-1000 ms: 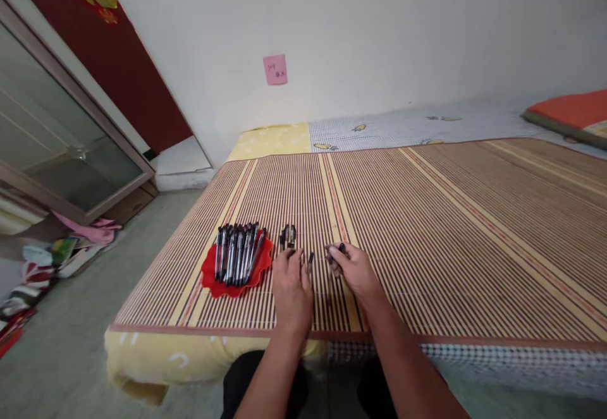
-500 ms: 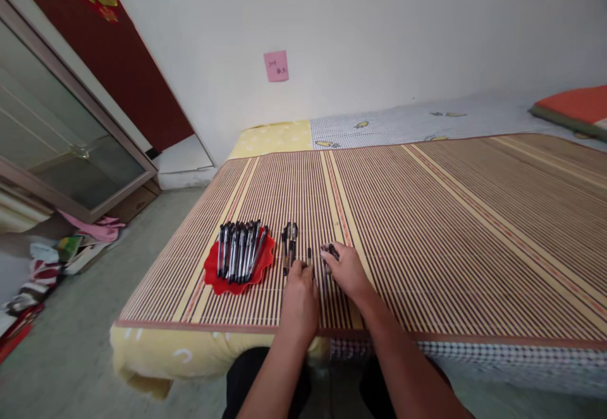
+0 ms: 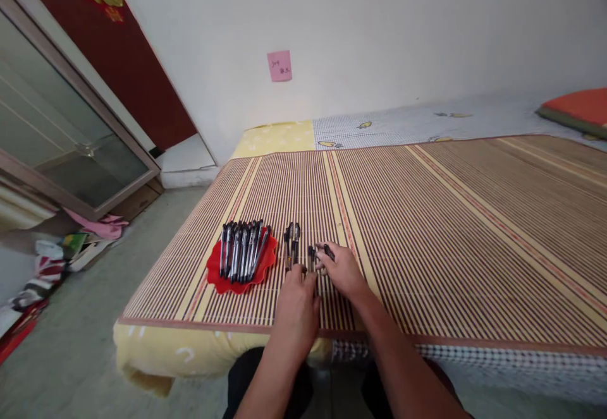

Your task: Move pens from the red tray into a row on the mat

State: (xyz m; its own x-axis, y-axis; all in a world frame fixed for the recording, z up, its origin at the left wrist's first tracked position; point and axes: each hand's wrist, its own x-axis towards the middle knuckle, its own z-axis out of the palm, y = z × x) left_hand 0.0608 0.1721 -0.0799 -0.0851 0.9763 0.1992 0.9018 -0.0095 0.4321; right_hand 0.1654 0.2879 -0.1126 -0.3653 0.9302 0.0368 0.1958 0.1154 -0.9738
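My left hand (image 3: 296,299) is closed on a clear pen (image 3: 311,261), whose dark end points away from me above the fingers. Close at its right, my right hand (image 3: 344,272) pinches a small black pen part (image 3: 329,253) that looks like a cap; the fingers partly cover it. Just beyond my left hand, a few black-and-clear pens (image 3: 291,242) lie side by side on the striped mat. Further left, a red scalloped plate (image 3: 214,266) holds a row of several capped pens (image 3: 243,251).
A bamboo mat (image 3: 403,236) covers the bed, over yellow and checked bedding (image 3: 279,138). An orange-and-green cushion (image 3: 576,108) lies at the far right. A pink note (image 3: 279,66) is on the wall. Cloths and other items (image 3: 47,273) lie on the floor at left.
My right hand has moved left with the black pen part, closer to the pen in my left hand. The camera view has shifted slightly.
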